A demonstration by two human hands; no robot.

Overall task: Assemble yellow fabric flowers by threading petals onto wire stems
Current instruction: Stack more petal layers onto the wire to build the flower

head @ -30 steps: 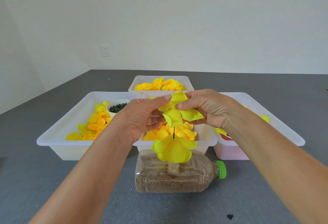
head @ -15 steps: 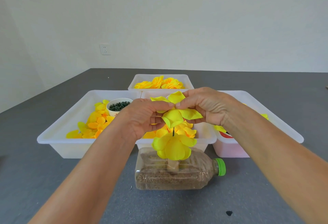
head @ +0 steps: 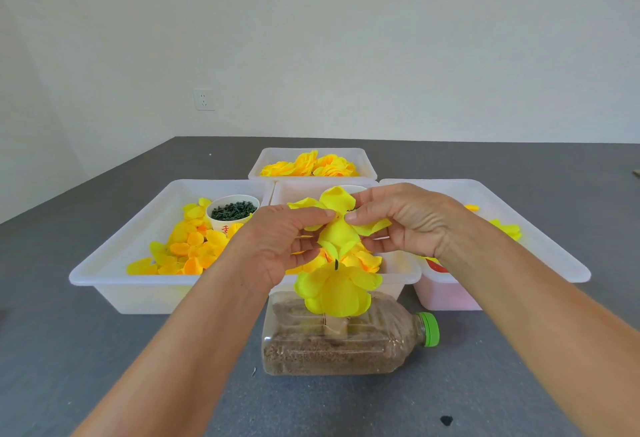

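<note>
Hands pinch 1 soft yellow cloth petal piece [head: 337,228]: left hand [head: 277,242] at 9 o'clock, right hand [head: 405,221] at 3. Below at 6, thin dark wire tip [head: 336,264] could miss its hole, or tear it.

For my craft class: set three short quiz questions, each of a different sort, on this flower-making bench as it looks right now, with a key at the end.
1. True or false: both the left hand and the right hand pinch the loose petal piece above the flower on the stem.
2. Multiple choice: the bottle that holds the stem A) stands upright, B) lies on its side, C) sits in a tray.
3. Fill in: the paper cup of dark green bits sits in the ___ tray, seen from the person.

Key: 1 true; 2 B; 3 left.
</note>
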